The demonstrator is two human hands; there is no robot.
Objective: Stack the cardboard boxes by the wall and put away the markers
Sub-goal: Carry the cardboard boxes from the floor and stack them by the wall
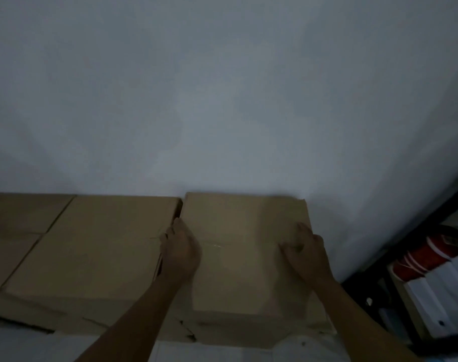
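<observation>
Lighting is dim; detail is limited. Two bare forearms reach forward to a brown cardboard box (238,254) that stands against the white wall (222,100), its far edge touching the wall's base.

Left hand (182,248): it rests at the box's left edge, where a narrow dark gap separates this box from a wider neighbouring box (92,246). The fingers (170,231) are curled downward over that edge, with the fingertips dipping into the gap (their ends are hidden there). The hand appears to grip the box's left side.

Right hand (304,246): it sits on the box's top surface near the right edge. The knuckles are raised and the fingers are bent tightly inward, tips against the cardboard. Whether they pinch a flap or merely press cannot be told from this view.

A strip of clear tape (214,245) glints on the box top between the two hands.

The neighbouring box lies just beside the held box, also against the wall, with further flattened cardboard (19,231) to its left.

At the right margin stands a dark shelf unit (379,296) holding a red container (418,259) and white folded items (441,296). No markers can be made out.
</observation>
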